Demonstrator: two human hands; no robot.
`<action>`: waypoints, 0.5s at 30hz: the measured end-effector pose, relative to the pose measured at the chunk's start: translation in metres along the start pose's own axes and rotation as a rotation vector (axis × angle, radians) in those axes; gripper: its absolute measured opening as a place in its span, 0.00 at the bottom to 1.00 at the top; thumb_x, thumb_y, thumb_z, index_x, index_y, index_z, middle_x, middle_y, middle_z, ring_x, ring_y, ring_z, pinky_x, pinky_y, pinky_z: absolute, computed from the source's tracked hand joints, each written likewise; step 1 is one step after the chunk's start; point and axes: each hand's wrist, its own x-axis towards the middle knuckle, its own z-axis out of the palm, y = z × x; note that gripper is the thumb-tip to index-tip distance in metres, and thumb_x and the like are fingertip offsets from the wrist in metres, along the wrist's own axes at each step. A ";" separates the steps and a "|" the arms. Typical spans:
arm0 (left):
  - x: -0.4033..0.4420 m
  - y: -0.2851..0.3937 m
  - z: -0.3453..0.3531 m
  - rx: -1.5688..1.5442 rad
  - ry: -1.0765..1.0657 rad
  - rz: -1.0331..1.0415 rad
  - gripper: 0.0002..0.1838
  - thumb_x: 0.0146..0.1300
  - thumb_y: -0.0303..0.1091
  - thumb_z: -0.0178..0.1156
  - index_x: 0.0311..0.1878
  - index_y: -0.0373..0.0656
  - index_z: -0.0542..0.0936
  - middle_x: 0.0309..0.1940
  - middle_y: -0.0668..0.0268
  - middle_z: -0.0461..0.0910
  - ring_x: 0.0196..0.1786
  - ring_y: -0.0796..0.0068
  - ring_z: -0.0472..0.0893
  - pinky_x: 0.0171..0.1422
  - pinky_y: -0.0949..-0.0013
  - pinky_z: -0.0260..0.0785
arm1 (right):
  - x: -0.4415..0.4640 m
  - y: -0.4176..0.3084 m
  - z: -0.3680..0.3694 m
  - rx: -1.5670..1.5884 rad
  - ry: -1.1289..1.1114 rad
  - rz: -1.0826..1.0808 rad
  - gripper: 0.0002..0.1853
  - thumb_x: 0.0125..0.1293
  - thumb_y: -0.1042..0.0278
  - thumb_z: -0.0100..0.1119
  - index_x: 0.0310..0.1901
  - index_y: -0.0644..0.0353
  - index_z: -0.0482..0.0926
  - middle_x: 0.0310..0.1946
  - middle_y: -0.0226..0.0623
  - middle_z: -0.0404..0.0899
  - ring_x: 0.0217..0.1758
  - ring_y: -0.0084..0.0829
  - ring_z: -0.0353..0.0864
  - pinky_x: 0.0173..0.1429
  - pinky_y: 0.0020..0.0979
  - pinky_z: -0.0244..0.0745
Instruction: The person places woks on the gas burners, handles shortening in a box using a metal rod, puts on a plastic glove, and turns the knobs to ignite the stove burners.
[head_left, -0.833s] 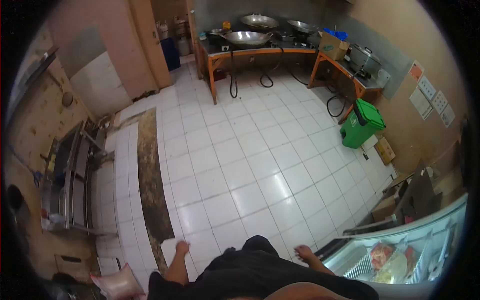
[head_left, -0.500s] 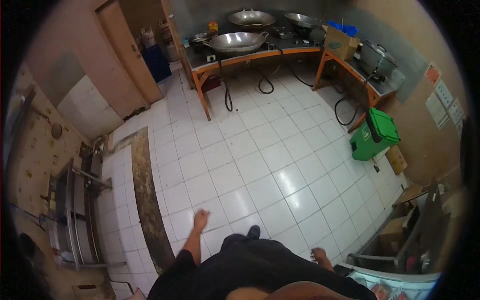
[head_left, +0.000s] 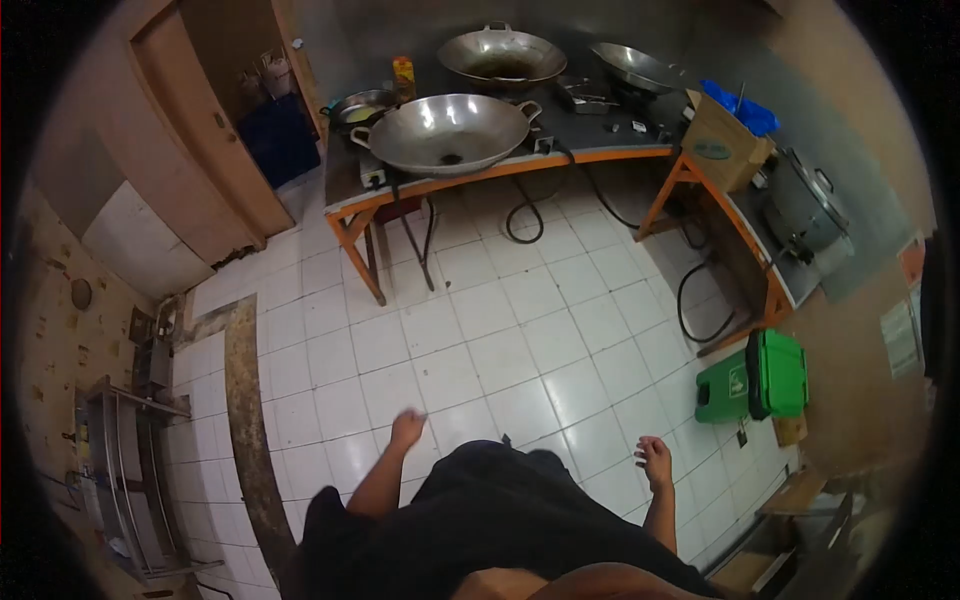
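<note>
Hanging free, likely for balance, the right hand (head_left: 655,463) is loosely open and empty; the left hand (head_left: 407,429) curls, though I cannot tell how tightly or around what. From the body, the front wok (head_left: 447,132) sits towards twelve o'clock on the orange-edged table (head_left: 600,155), probably for heating, with the green bin (head_left: 778,374) at two o'clock on white tiles (head_left: 446,374).

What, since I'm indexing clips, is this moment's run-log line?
left hand: nothing visible | right hand: open | ahead: worktop with woks | right: green bin

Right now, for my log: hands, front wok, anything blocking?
Left hand, right hand: nothing seen held. Front wok on table. Green bin off to right, not blocking.
</note>
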 end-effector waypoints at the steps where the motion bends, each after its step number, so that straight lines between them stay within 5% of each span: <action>1: 0.051 0.057 -0.019 -0.064 -0.037 0.008 0.21 0.54 0.48 0.54 0.24 0.35 0.72 0.22 0.50 0.73 0.30 0.50 0.73 0.35 0.53 0.64 | 0.022 -0.011 -0.013 0.020 0.018 0.006 0.10 0.62 0.60 0.48 0.41 0.55 0.73 0.31 0.29 0.74 0.31 0.23 0.74 0.33 0.26 0.70; 7: 0.277 0.310 -0.081 -0.348 0.195 0.322 0.18 0.56 0.40 0.56 0.20 0.37 0.64 0.15 0.59 0.64 0.21 0.66 0.62 0.28 0.65 0.58 | 0.194 -0.141 -0.056 0.113 0.170 -0.119 0.12 0.63 0.56 0.49 0.40 0.55 0.73 0.35 0.28 0.74 0.35 0.22 0.72 0.36 0.25 0.68; 14: 0.364 0.412 -0.093 -0.556 0.288 0.169 0.17 0.61 0.38 0.53 0.20 0.40 0.65 0.13 0.71 0.60 0.20 0.84 0.62 0.23 0.73 0.54 | 0.449 -0.431 0.029 -0.148 -0.260 -0.587 0.12 0.64 0.58 0.49 0.38 0.59 0.73 0.32 0.27 0.72 0.35 0.20 0.69 0.39 0.22 0.66; 15: 0.370 0.421 -0.100 -0.595 0.273 0.107 0.16 0.59 0.37 0.54 0.22 0.38 0.65 0.15 0.68 0.61 0.21 0.79 0.59 0.26 0.73 0.55 | 0.471 -0.483 0.051 -0.181 -0.347 -0.676 0.12 0.64 0.59 0.49 0.39 0.60 0.73 0.32 0.27 0.72 0.34 0.19 0.69 0.39 0.22 0.66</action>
